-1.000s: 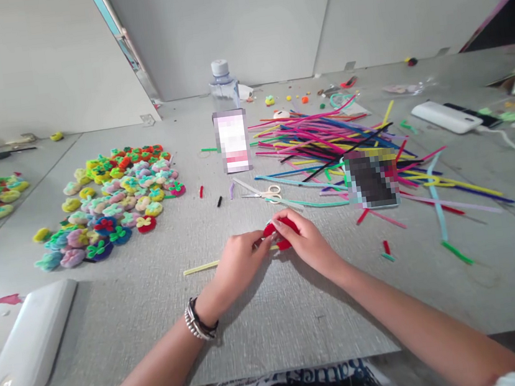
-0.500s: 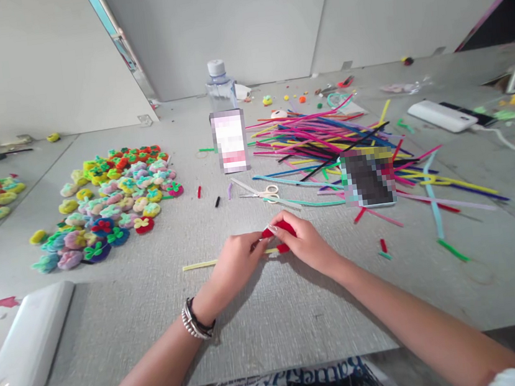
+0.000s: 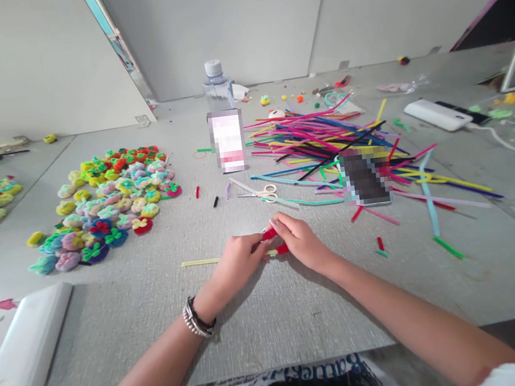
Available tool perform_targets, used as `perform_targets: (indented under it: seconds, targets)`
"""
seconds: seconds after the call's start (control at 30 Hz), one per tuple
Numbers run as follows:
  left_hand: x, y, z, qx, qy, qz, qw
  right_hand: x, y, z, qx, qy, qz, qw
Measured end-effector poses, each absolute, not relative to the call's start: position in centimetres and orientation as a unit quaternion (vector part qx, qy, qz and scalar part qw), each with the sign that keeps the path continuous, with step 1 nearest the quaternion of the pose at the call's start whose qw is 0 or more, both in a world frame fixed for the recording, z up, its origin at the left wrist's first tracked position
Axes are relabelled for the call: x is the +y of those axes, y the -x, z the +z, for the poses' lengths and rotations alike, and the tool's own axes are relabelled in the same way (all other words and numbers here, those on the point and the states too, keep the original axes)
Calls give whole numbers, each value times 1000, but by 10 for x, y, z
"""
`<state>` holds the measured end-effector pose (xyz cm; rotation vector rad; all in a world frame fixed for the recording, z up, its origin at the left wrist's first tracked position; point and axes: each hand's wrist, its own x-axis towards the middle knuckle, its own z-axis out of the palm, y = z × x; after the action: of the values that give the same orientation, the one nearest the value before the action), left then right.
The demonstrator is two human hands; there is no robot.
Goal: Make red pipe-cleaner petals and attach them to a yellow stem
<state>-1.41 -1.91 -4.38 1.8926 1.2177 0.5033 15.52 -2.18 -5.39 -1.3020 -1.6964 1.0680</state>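
Both my hands meet over the table at the middle of the view. My left hand (image 3: 235, 263) is closed, its fingertips pinching a red pipe cleaner piece (image 3: 269, 234). My right hand (image 3: 305, 245) pinches the same red piece from the other side, thumb and forefinger together. Much of the red piece is hidden by the fingers, so its full shape cannot be made out. A pale yellow pipe cleaner (image 3: 199, 263) runs out to the left beneath my left hand. Another red bit (image 3: 282, 249) shows below the fingers, at the yellow one's right end.
Scissors (image 3: 257, 193) lie beyond my hands, near a propped phone (image 3: 228, 140) and a bottle (image 3: 216, 88). Loose pipe cleaners (image 3: 307, 137) spread at right, with a second phone (image 3: 364, 177). Finished fuzzy pieces (image 3: 117, 197) cluster at left. A white power bank (image 3: 27, 346) sits front left.
My right fingertips have shifted slightly over the red piece, so less of it shows. Both hands keep their pinch, and the view has moved a little.
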Motion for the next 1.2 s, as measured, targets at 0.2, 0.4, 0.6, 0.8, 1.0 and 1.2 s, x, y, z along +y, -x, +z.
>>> perform_targets:
  seconds: [0.2,0.4,0.6,0.8,1.0,1.2]
  targets:
    - [-18,15,-46,487,-772,190,361,-21,-157,-53,-661,505,418,365]
    - [-18,16,-41,461,-798,176,346,-21,-158,-50,-685,491,428,326]
    - [-19,17,-40,432,-820,171,335,-20,-159,-49,-705,473,436,299]
    - [-18,17,-41,428,-816,204,332,-16,-162,-50,-666,480,462,337]
    - [-19,17,-37,457,-775,308,310,-12,-163,-52,-585,462,546,382]
    - [-21,10,-33,477,-713,369,358,-15,-157,-46,-494,433,624,423]
